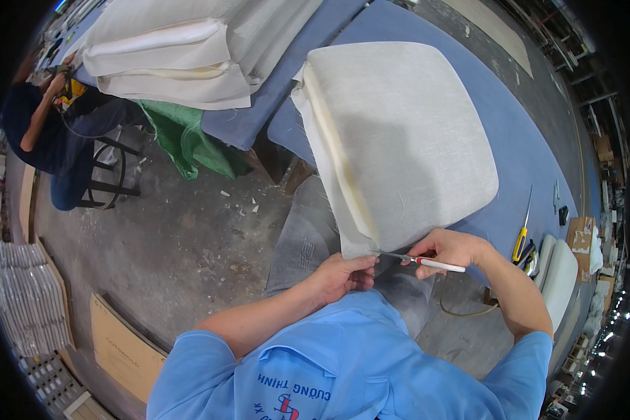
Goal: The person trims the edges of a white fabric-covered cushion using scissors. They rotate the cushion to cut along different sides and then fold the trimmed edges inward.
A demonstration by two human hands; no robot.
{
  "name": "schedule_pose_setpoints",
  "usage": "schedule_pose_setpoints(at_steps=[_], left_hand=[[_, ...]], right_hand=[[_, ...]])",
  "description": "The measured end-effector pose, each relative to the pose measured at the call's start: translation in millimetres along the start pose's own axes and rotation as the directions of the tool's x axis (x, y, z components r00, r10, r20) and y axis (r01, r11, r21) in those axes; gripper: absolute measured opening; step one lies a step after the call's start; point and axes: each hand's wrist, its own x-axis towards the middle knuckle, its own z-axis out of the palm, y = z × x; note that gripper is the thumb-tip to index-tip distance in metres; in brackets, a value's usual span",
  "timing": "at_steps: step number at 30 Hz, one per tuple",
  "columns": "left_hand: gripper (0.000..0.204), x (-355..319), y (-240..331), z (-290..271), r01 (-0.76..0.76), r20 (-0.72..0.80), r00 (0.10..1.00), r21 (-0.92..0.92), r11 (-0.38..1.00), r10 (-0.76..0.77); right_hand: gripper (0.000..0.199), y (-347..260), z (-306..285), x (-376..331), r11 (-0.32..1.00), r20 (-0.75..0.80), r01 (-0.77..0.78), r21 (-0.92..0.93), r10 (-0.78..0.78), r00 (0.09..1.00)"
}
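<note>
A cushion in off-white fabric [413,133] lies on the blue-covered table in front of me, its near corner reaching over the edge toward my lap. Along its left side the cover gapes, and pale yellow foam [339,168] shows between the fabric edges. My left hand [343,278] pinches the fabric at the near left corner. In my right hand [449,250] is a slim pointed metal tool with a white and red handle [441,264]. Its tip points left and meets the fabric beside my left thumb. Whether it has one blade or two I cannot tell.
More off-white cushion covers [168,49] are stacked on the table [259,105] at far left, above a green cloth [189,136]. A yellow-handled screwdriver [521,241] lies at right. At far left, a seated person [42,133] holds a yellow power tool. Cardboard [122,343] stands lower left.
</note>
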Motion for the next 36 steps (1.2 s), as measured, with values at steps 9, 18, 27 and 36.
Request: schedule_pose_setpoints(at_steps=[9, 18, 27, 36], left_hand=[[0.026, -1, -1, -1, -0.011, -0.001, 1.000, 0.000, 1.000, 0.011], [0.026, 0, -2, -3, -0.003, 0.010, 1.000, -0.011, 1.000, 0.003], [0.026, 0, -2, -5, -0.009, 0.056, 0.998, -0.013, 1.000, 0.010], [0.031, -3, 1, -7, 0.017, 0.042, 0.999, 0.029, 0.999, -0.018]], right_hand=[[0.059, 4, 2, 0, 0.991, -0.052, 0.039, -0.125, -0.046, 0.998], [0.054, -19, 6, 0, 0.979, -0.089, -0.007, -0.204, -0.011, 0.996], [0.049, -24, 11, -1, 0.971, -0.140, 0.003, -0.240, -0.038, 0.989], [0.050, -54, 20, -1, 0.924, -0.172, -0.017, -0.382, -0.054, 0.984]])
